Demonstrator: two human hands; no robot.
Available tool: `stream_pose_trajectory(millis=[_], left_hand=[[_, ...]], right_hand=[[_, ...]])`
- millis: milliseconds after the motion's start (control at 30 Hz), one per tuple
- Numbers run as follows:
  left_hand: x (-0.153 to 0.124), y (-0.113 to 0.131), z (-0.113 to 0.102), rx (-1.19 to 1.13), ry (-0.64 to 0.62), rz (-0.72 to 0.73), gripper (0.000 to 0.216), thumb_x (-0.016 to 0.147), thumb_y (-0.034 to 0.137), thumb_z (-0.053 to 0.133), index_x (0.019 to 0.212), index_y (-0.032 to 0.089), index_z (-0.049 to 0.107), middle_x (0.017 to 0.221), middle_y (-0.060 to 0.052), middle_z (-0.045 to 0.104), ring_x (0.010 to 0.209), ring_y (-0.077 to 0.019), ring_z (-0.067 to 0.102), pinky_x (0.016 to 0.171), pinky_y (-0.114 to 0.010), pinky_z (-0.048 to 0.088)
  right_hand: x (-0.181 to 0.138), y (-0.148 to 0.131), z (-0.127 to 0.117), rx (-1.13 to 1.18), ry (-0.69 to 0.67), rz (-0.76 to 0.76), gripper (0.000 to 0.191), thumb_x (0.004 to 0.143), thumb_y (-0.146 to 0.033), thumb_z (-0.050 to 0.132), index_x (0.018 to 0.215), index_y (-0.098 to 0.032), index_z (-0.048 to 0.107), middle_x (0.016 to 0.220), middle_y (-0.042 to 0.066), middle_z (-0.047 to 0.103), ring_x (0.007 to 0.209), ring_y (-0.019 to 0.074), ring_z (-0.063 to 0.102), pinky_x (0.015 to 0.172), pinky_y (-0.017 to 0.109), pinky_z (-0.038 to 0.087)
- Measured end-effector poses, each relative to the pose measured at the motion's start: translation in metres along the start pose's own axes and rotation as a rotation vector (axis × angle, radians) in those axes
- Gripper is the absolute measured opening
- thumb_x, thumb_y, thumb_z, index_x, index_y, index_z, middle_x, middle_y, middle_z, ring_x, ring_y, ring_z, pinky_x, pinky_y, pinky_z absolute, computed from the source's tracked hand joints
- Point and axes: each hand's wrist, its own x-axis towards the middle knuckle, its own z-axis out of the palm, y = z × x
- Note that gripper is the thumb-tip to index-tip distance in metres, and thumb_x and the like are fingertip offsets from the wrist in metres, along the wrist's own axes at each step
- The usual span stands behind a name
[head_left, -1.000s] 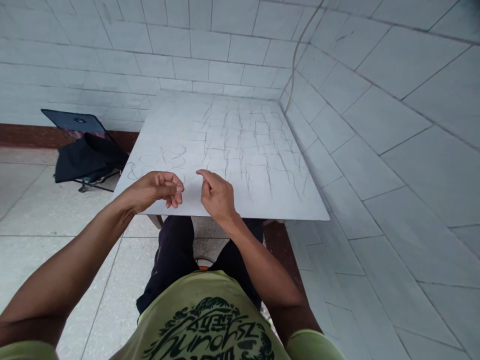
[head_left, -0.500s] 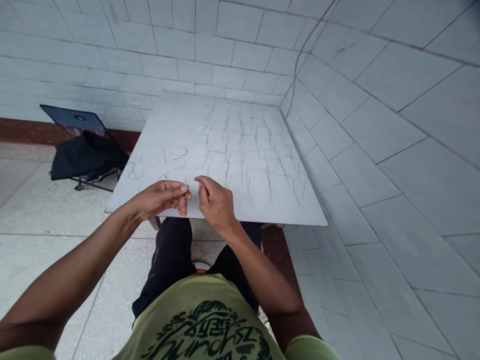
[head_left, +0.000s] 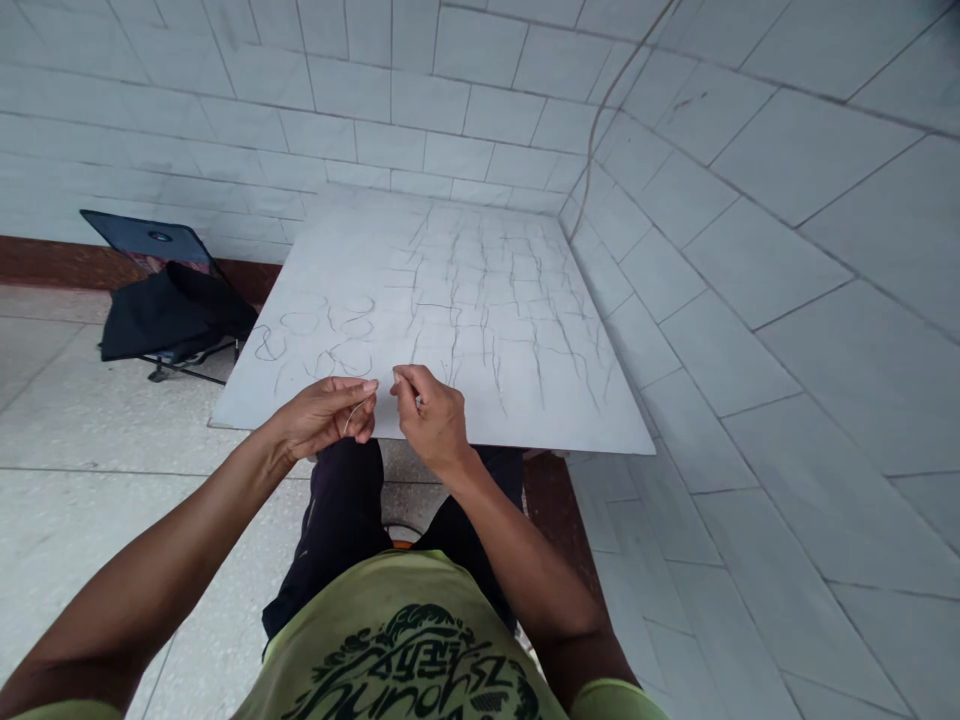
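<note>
1. Step in hand, my judgement: handling a thin strand (head_left: 354,411) in the air, just over the near edge of the tabletop (head_left: 341,245).
2. Left hand (head_left: 326,412): thumb and index fingers pressed together, pinching the strand; its pale curve shows against the lower fingers.
3. Right hand (head_left: 433,415): index and thumb bent close together, just beside the left fingertips, hands apart. Can't tell whether it pinches anything; no strand visible in the gap.
4. Next move, as I judge it, calls for a light, steady pinch; the strand looks fine and easy to lose.
5. On the tabletop: thin dark lines (head_left: 536,360) crossing in a rough grid, mostly on the right half; curly loops (head_left: 268,347) at near left. Strands or drawn marks, can't tell from here.
6. Writing: green shirt (head_left: 360,600) has dark stylised lettering. Part may read "young", not certain; the rest is distorted or cut off. No brand legible.
7. Around: folding chair (head_left: 196,245) left of the tabletop, dark cloth (head_left: 169,310) on it; round mark on its back, unreadable. Cable (head_left: 592,135) along the tiled corner.
</note>
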Motion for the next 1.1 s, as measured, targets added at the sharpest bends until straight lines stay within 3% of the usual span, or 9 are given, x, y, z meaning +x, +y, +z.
stream_pose_trajectory(millis=[167,300,533,667,733,833,967,1100], left_hand=[[-0.011,-0.01,-0.002,-0.057,-0.015,0.063,0.031,0.092,0.038,0.075,0.074,0.014,0.068,0.05,0.001,0.053,0.051,-0.0137,0.06,0.058,-0.025,0.048],[-0.016,-0.013,-0.005,-0.093,-0.036,0.121,0.021,0.088,0.033,0.078,0.089,0.012,0.074,0.051,0.003,0.051,0.051,-0.0126,0.059,0.058,-0.024,0.048],[-0.018,-0.022,-0.007,-0.034,-0.1,0.022,0.02,0.089,0.033,0.078,0.092,0.013,0.075,0.051,0.002,0.056,0.053,-0.0152,0.065,0.06,-0.026,0.052],[-0.017,-0.012,-0.01,0.085,-0.092,0.041,0.04,0.093,0.046,0.072,0.116,0.013,0.074,0.079,-0.012,0.077,0.081,-0.0233,0.076,0.081,-0.034,0.057],[-0.016,-0.001,-0.012,0.163,-0.024,0.084,0.051,0.096,0.054,0.066,0.122,0.011,0.072,0.097,-0.019,0.079,0.095,-0.0266,0.076,0.091,-0.037,0.056],[-0.01,0.016,-0.011,0.32,0.084,0.124,0.053,0.098,0.057,0.061,0.122,0.011,0.072,0.1,-0.018,0.08,0.099,-0.0268,0.075,0.096,-0.039,0.055],[0.002,0.025,-0.006,0.556,0.089,0.159,0.036,0.091,0.046,0.074,0.109,0.016,0.077,0.089,-0.009,0.079,0.086,-0.0205,0.074,0.086,-0.032,0.056],[0.007,0.025,-0.004,0.739,0.128,0.223,0.023,0.091,0.039,0.07,0.096,0.018,0.078,0.083,-0.005,0.078,0.081,-0.0192,0.073,0.079,-0.029,0.056]], right_hand=[[0.001,0.004,-0.001,0.125,0.056,0.07,0.021,0.105,-0.028,0.046,0.103,-0.021,0.066,0.083,-0.001,0.075,0.07,0.0128,0.07,0.07,0.025,0.051],[0.0,0.004,0.001,0.2,0.04,0.146,0.022,0.104,-0.032,0.046,0.102,-0.022,0.065,0.083,0.0,0.075,0.069,0.0133,0.07,0.067,0.025,0.053],[-0.003,0.001,0.002,0.235,0.035,0.174,0.021,0.104,-0.033,0.047,0.104,-0.023,0.066,0.083,-0.001,0.074,0.069,0.0132,0.071,0.066,0.025,0.053],[-0.004,-0.001,-0.002,0.136,0.017,0.132,0.024,0.106,-0.032,0.044,0.106,-0.022,0.066,0.086,0.001,0.076,0.071,0.0135,0.071,0.069,0.025,0.053],[-0.005,-0.002,-0.003,0.045,0.003,0.073,0.026,0.107,-0.032,0.042,0.108,-0.021,0.066,0.089,0.003,0.077,0.074,0.0141,0.072,0.071,0.026,0.052],[-0.006,-0.002,0.0,-0.088,-0.027,-0.011,0.029,0.109,-0.03,0.039,0.11,-0.019,0.066,0.09,0.006,0.077,0.077,0.0152,0.073,0.072,0.026,0.051],[-0.011,0.002,0.011,-0.196,-0.043,-0.06,0.029,0.11,-0.031,0.038,0.113,-0.018,0.063,0.083,0.006,0.076,0.072,0.0165,0.071,0.066,0.027,0.048],[-0.014,0.004,0.015,-0.192,-0.146,-0.076,0.032,0.11,-0.031,0.037,0.13,-0.013,0.055,0.087,0.009,0.075,0.075,0.0194,0.072,0.067,0.029,0.051]])
